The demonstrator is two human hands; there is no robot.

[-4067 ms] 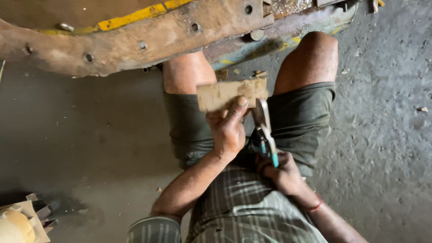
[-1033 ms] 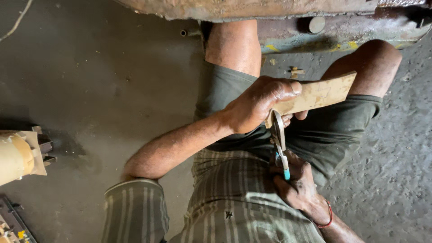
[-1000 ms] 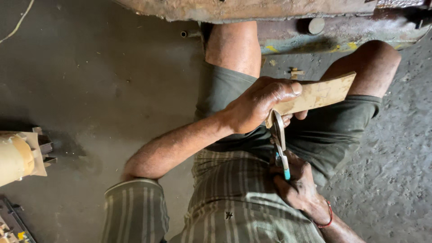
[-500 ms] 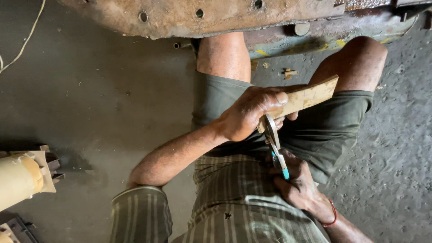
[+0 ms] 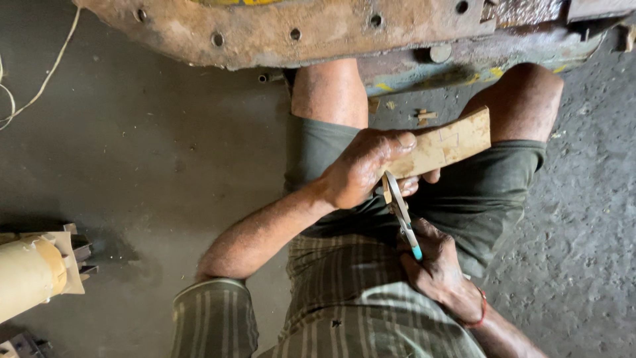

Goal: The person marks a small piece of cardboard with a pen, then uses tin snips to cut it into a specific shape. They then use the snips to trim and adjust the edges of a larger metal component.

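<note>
My left hand (image 5: 363, 169) is closed tight on a flat piece of brown cardboard (image 5: 445, 144). My thumb lies on top of it and my fingers curl under it. The cardboard sticks out toward the right, a bit above the middle of the frame, over my lap. It has thin lines drawn on it.

My right hand (image 5: 437, 268) is lower down, right of the middle. It is wrapped around the handles of a pair of scissors (image 5: 399, 209). The handles have a blue-green tip. The blades point up and meet the bottom edge of the cardboard, just beside my left fingers. A thin strip of cardboard hangs by the blades.

I have a red band (image 5: 478, 311) on my right wrist. I wear dark green shorts (image 5: 490, 199) and a striped shirt (image 5: 344, 292). My bare knees point to the top of the frame.

Above my knees, along the top, is a big rusty metal part (image 5: 278, 30) with round holes. Small bits of cardboard (image 5: 424, 116) lie on the grey floor (image 5: 146, 172) between my knees. At the lower left edge is a tan roll (image 5: 30, 275). A pale cord (image 5: 40, 86) lies at the upper left.
</note>
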